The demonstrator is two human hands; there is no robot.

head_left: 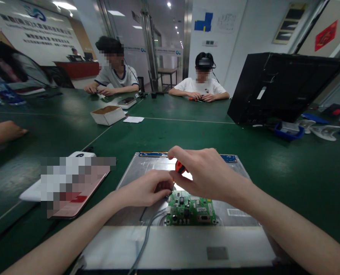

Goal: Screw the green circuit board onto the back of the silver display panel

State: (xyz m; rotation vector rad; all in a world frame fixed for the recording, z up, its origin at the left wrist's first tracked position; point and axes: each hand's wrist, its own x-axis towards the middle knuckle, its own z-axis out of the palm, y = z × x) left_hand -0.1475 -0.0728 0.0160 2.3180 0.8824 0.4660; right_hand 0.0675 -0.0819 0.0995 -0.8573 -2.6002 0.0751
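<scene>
My right hand (205, 172) is closed round a red and black screwdriver handle (180, 167), above the top edge of a green circuit board (189, 210). The board lies on a silver metal panel (229, 210) in front of me. My left hand (154, 187) has its fingers curled together at the board's upper left corner, close beside the screwdriver; what they hold, if anything, is hidden. A grey cable (147, 236) runs from the board's left side toward the near edge. A blue strip (229, 158) lines the panel's far edge.
On the green table (287, 172), phones (82, 191) lie at the left. Farther off are a white box (108, 115) and paper (133, 119). A black monitor (273, 88) and blue tray (289, 131) stand at the right. People sit across; another person's hand (4, 133) rests at left.
</scene>
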